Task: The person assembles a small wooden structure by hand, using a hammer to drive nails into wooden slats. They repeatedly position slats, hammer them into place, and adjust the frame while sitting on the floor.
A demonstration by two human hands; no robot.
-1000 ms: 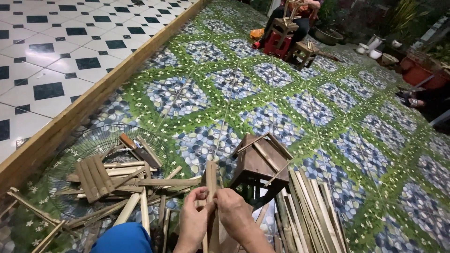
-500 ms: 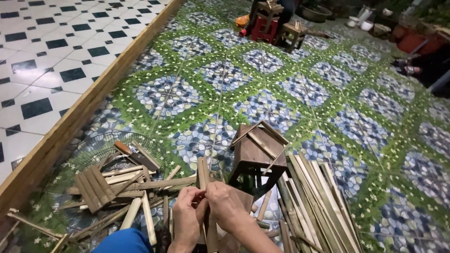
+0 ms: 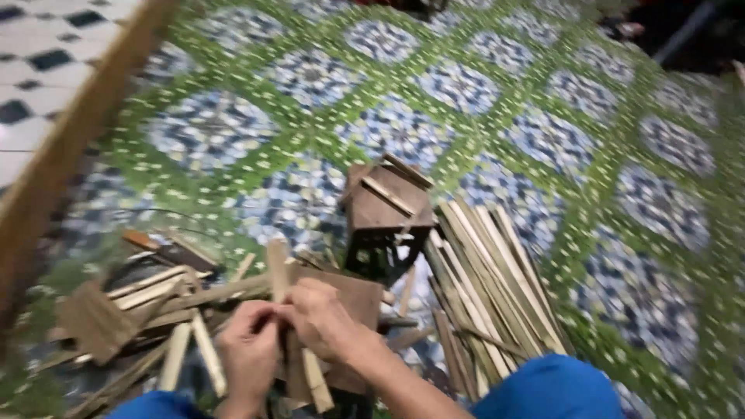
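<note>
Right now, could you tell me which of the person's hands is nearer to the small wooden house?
Right. The right hand sits just below and left of the house, gripping an upright slat. The left hand is farther left and lower, on the same slat.

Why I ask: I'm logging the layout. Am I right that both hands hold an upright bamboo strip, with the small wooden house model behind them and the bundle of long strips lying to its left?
Not quite. The head view shows the bundle of long strips lying to the right of the small wooden house model, not left. The left hand and right hand do hold the upright bamboo strip.
</note>
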